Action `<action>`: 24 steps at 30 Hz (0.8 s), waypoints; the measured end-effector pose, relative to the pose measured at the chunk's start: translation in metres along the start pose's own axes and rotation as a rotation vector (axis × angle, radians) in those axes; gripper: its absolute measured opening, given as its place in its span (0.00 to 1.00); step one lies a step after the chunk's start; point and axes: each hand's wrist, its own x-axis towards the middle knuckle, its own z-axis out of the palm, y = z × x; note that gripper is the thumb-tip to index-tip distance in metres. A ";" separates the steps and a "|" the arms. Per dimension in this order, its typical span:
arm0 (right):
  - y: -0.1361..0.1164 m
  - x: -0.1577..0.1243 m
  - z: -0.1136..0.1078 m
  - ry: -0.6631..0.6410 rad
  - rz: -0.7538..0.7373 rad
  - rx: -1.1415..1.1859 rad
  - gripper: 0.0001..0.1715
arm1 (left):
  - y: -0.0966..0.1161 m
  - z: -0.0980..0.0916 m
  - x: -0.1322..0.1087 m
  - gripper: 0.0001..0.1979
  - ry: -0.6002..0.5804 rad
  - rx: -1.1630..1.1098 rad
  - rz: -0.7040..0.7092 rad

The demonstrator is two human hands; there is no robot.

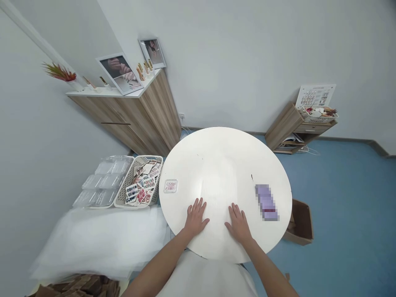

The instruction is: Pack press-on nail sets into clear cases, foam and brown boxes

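Observation:
Both hands rest palm down near the front of a round white table. My left hand lies flat with its fingers spread, holding nothing. To its left on the tabletop is a small clear case with rows of pink press-on nails. My right hand is also flat, fingers stretched forward and nothing in it. A purple rectangular item, blurred out in blocks, lies to its right, apart from the hand.
Left of the table stand a white basket of clear plastic cases and another basket of nail sets. A wooden cabinet is at the back left, a small shelf at the back right. A cardboard box sits on the floor.

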 end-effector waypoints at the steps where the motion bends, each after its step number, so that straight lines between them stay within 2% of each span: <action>1: -0.001 0.001 -0.001 0.000 0.008 -0.006 0.36 | -0.001 0.001 -0.004 0.30 -0.021 0.021 0.020; 6: -0.008 -0.002 -0.007 0.004 -0.001 -0.024 0.37 | -0.001 0.002 -0.007 0.30 -0.023 0.075 0.040; 11: -0.015 -0.013 -0.002 -0.028 -0.004 -0.039 0.36 | 0.000 -0.002 -0.009 0.28 -0.012 0.069 0.066; 24: -0.011 -0.010 -0.009 -0.050 0.013 -0.059 0.36 | 0.005 -0.001 -0.008 0.28 -0.082 0.064 0.050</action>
